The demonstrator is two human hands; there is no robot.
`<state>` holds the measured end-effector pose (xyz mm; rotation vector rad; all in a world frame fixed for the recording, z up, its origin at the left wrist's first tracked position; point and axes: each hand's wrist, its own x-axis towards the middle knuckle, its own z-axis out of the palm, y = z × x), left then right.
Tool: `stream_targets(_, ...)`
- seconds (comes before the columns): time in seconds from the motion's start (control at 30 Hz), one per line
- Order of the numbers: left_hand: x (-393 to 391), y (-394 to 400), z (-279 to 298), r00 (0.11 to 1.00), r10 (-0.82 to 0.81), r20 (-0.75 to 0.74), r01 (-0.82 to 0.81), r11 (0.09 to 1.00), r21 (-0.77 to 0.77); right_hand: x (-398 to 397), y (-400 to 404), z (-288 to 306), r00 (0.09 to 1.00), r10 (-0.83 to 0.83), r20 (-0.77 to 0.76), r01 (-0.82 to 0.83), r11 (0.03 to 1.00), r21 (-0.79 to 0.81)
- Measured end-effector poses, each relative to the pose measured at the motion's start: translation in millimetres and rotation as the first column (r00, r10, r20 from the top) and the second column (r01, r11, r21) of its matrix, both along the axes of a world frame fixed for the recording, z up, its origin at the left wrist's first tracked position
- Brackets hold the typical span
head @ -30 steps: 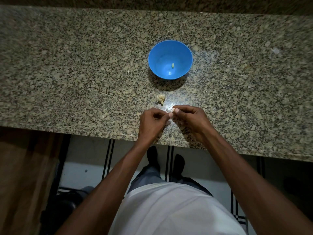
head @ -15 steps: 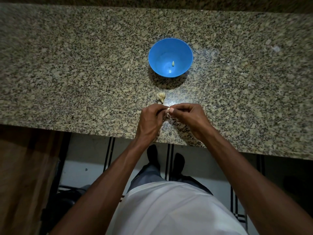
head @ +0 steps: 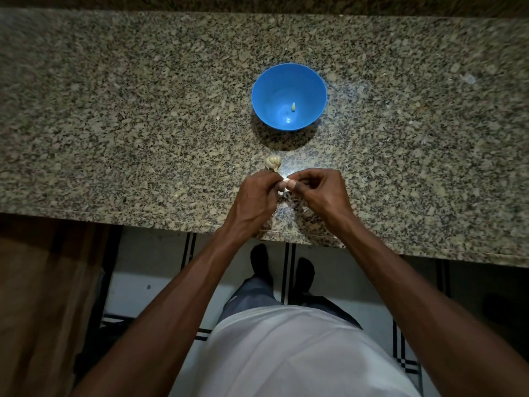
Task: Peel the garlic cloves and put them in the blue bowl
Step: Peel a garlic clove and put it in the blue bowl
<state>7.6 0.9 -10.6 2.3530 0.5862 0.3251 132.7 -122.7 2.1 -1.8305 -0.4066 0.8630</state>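
Observation:
A blue bowl (head: pixel 263 90) stands on the granite counter with one small peeled clove (head: pixel 293 106) lying in its bottom. Just in front of the bowl lies a partial garlic bulb (head: pixel 272 162). Over the counter's near part my left hand (head: pixel 255 200) and my right hand (head: pixel 320 193) meet fingertip to fingertip, and both pinch a pale garlic clove (head: pixel 284 184) between them. Most of that clove is hidden by my fingers; a bit of loose white skin shows below it.
The speckled granite counter (head: pixel 114 124) runs across the whole view, its front edge just under my wrists. Below the edge are a tiled floor, my feet and a brown wooden surface (head: pixel 34 296) at the left.
My hands have stayed together on the clove with small finger shifts; more of the pale clove and its skin shows between my fingertips. The bowl and bulb have not moved.

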Motion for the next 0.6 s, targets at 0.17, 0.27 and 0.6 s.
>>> stream_targets(0.17, 1, 3, 3, 0.987, 0.125, -0.102, -0.152, 0.934, -0.324, 4, 0, 0, 0.996, 0.051, 0.074, -0.051, 0.999, 0.006)
stream_targets(0.27, -1, 2, 2, 0.98, 0.119, -0.16, -0.176, 0.892, -0.415, 4, 0, -3, 0.994, 0.06, 0.094, -0.06, 0.998, -0.002)
stream_targets(0.6, -11, 3, 1, 0.981, 0.028, -0.191, -0.102, 0.914, -0.393, 10, -9, -6, 0.982, 0.136, -0.129, -0.138, 0.99, -0.003)
